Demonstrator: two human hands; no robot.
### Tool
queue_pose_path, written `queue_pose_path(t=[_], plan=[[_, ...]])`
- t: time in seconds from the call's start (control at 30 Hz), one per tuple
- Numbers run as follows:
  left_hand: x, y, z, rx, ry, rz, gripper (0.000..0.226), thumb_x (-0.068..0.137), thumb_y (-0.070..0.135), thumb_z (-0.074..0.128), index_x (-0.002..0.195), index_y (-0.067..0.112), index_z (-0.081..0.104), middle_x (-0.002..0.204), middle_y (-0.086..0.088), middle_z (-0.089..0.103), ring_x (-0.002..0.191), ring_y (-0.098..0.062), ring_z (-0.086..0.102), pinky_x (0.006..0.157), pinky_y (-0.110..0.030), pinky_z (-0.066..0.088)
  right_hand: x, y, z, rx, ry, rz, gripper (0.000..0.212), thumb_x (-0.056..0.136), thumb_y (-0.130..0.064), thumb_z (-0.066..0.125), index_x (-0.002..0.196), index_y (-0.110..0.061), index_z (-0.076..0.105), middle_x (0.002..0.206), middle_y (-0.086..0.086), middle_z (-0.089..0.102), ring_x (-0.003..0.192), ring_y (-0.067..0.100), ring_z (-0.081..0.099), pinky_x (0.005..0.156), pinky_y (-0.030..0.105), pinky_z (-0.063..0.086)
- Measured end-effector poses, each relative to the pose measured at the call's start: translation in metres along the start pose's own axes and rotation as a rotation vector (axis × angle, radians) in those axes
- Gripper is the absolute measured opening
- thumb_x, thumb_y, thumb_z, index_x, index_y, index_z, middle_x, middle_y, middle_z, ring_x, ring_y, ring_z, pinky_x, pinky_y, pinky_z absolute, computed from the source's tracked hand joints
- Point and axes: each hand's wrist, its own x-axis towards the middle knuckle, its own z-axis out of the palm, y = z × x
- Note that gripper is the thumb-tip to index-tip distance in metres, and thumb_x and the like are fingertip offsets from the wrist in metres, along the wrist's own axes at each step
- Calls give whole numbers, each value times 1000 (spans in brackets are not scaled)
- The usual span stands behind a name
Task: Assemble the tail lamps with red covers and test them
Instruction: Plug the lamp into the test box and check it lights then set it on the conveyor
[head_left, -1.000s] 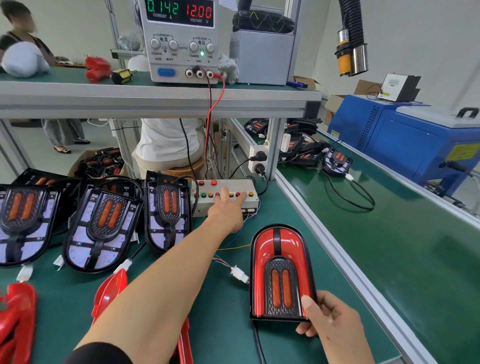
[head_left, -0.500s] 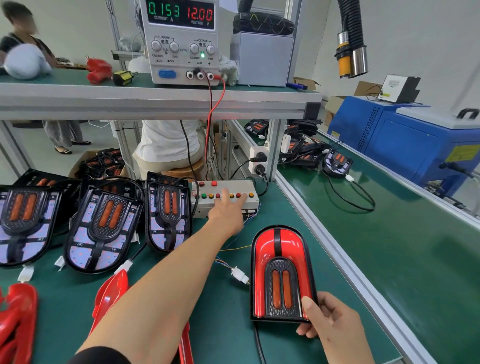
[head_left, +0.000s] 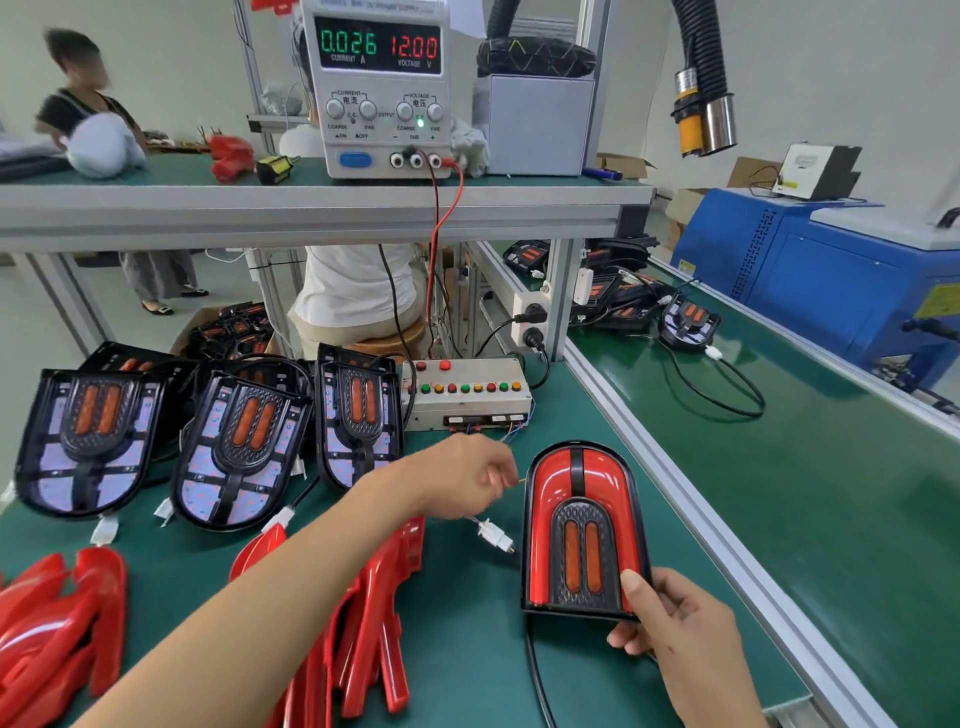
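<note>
A green-topped desk (head_left: 467, 649) runs beside a green conveyor belt (head_left: 779, 493), with a shelf (head_left: 311, 208) above. At twelve o'clock on the shelf, a power supply (head_left: 382, 88) reads 0.026 and 12.00. Three uncovered tail lamps (head_left: 234, 441) lie at ten o'clock; loose red covers (head_left: 52, 639) pile at seven. A button box (head_left: 467, 392) sits just past centre. The covered tail lamp (head_left: 579, 525) lies flat at four o'clock, its near right corner gripped by the right hand (head_left: 675, 629), thumb on top. The left hand (head_left: 467, 478) hovers loosely curled over thin wires, above a white connector (head_left: 496, 535); whether it pinches them I cannot tell.
</note>
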Motion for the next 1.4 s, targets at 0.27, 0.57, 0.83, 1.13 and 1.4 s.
queue_pose_path(t=[0.27, 0.57, 0.83, 1.13, 1.4], plan=[[-30, 10, 33, 537, -40, 45, 36, 93, 13, 58, 127, 22, 54, 129, 1, 60, 126, -22, 50, 104, -42, 38, -3, -7, -2, -1, 48, 64, 20, 94, -27, 71, 90, -9, 77, 72, 16, 75, 52, 26, 66, 43, 23, 50], [-43, 9, 27, 495, 106, 167, 25, 96, 8, 55, 118, 18, 60, 118, -1, 64, 114, -24, 55, 96, -39, 43, -10, -16, -10, -52, 61, 210, 37, 94, -39, 69, 85, -4, 77, 71, 20, 74, 51, 25, 62, 41, 25, 45], [-48, 3, 31, 450, 107, 162, 25, 97, 9, 57, 121, 16, 61, 119, -4, 63, 117, -24, 53, 99, -39, 44, -14, -38, -13, -872, 259, -120, 75, 87, -76, 42, 125, -16, 66, 112, 3, 68, 103, 22, 63, 92, 41, 49], [-46, -1, 32, 354, 119, 127, 18, 95, 6, 57, 112, 9, 61, 113, -11, 64, 111, -28, 56, 90, -35, 44, 5, -61, 104, -1487, -85, -745, 32, 85, -54, 69, 99, -25, 71, 95, -3, 69, 102, 27, 58, 84, 44, 35], [-51, -5, 30, 515, 81, 217, 11, 94, 2, 55, 105, 7, 59, 106, -12, 62, 105, -29, 55, 89, -34, 42, 26, -60, 124, -1646, -259, -703, 32, 104, -35, 41, 93, -23, 69, 96, 1, 74, 104, 28, 54, 96, 41, 20]])
